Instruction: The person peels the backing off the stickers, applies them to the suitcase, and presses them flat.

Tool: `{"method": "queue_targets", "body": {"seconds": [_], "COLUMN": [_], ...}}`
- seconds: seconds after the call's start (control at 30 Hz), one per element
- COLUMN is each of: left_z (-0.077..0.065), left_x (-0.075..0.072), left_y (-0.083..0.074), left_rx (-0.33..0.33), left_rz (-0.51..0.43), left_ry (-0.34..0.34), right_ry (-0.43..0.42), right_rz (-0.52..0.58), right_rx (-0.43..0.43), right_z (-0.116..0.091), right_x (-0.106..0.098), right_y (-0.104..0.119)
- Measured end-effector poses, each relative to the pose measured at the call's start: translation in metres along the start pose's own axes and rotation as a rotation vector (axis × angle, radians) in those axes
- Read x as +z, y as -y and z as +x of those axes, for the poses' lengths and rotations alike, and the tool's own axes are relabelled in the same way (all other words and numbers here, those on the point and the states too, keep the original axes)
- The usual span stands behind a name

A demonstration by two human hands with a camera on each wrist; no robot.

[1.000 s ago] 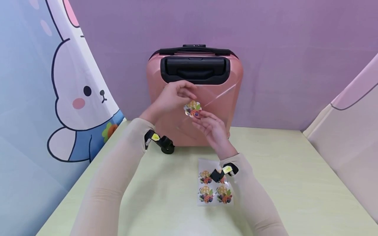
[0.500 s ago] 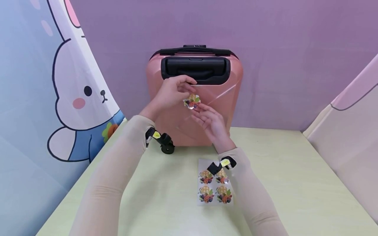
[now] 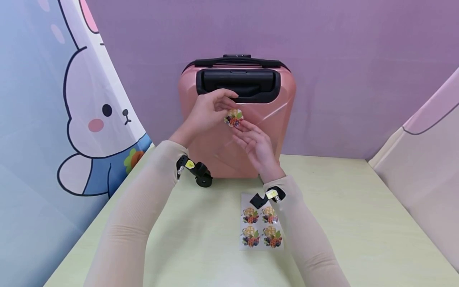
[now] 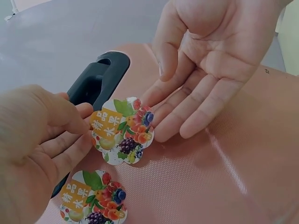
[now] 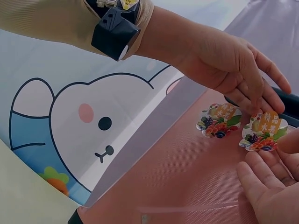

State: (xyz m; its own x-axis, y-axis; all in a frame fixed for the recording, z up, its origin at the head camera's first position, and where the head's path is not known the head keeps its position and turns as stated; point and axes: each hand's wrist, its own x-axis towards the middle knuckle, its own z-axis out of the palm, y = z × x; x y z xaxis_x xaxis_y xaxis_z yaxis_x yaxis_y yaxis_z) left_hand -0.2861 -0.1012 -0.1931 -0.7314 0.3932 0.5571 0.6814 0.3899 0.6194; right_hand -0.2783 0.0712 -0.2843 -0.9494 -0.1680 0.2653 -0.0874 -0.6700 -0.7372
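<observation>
My left hand [image 3: 204, 113] pinches a flower-shaped fruit sticker [image 3: 234, 118] by its left edge, between thumb and finger. Extended fingers of my right hand [image 3: 259, 149] meet the sticker's opposite edge; in the left wrist view that hand's thumb stands apart from it. Behind both hands is an upright pink suitcase [image 3: 281, 113], the sticker held before its upper front. A second matching sticker [image 4: 96, 198] lies on the suitcase face, beside the held one in the right wrist view. The left hand hides it in the head view.
On the pale table [image 3: 340, 207], a white sheet [image 3: 247, 199] bearing several fruit stickers lies near the right forearm. The suitcase has a black recessed handle [image 3: 238, 79] and a black wheel [image 3: 204, 181]. A purple backdrop [image 3: 340, 79] and a rabbit-print curtain [image 3: 93, 99] surround it.
Both hands have risen slightly with the sticker, bringing it nearer the suitcase's black handle. The sheet and suitcase stay put.
</observation>
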Motion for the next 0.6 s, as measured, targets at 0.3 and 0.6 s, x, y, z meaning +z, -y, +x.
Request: {"method": "queue_targets", "body": {"seconds": [0.3, 0.6], "left_z": [-0.0023, -0.0055], "left_x": [0.0013, 0.0015], "left_y": [0.0043, 0.0101], "left_rx": [0.055, 0.105], "left_rz": [0.05, 0.024], "left_ry": [0.012, 0.023], "right_ry": [0.029, 0.035], "right_rz": [-0.038, -0.104], "right_rx": [-0.017, -0.046], "right_z": [-0.0006, -0.0044], "right_x": [0.0001, -0.0006], "right_y": [0.0003, -0.0021]}}
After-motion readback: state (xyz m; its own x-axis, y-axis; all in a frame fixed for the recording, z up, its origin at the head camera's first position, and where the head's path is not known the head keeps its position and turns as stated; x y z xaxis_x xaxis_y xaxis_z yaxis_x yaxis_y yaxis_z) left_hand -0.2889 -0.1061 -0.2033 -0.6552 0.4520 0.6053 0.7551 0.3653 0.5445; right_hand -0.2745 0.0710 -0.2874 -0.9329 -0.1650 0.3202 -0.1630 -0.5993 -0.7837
